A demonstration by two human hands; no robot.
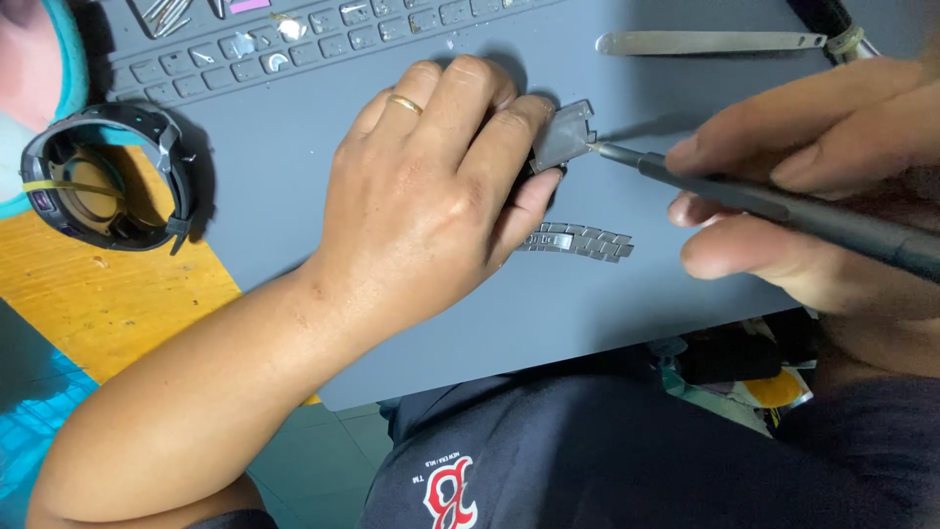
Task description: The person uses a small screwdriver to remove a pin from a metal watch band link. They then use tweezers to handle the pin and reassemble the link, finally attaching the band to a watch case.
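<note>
Steel watch case (562, 137) pinched in left hand (431, 186) fingers; right hand (803, 186) grips the precision screwdriver (774, 204), tip on it — a slip could scratch it or jab a fingertip.

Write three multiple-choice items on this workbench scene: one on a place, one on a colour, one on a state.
1. Where does the loose metal link bracelet lie?
A. on the grey work mat
B. on the orange tabletop
C. in the lap

2. What colour is the ring on the left hand?
A. black
B. gold
C. blue

3. What does the dark pen-shaped screwdriver in the right hand do?
A. lies unused
B. its tip meets the small grey square watch case
C. points at the tweezers

Answers: 1 A, it rests on the mat below the fingers. 2 B, a gold band shows. 3 B, the tip is at the case's edge.
</note>
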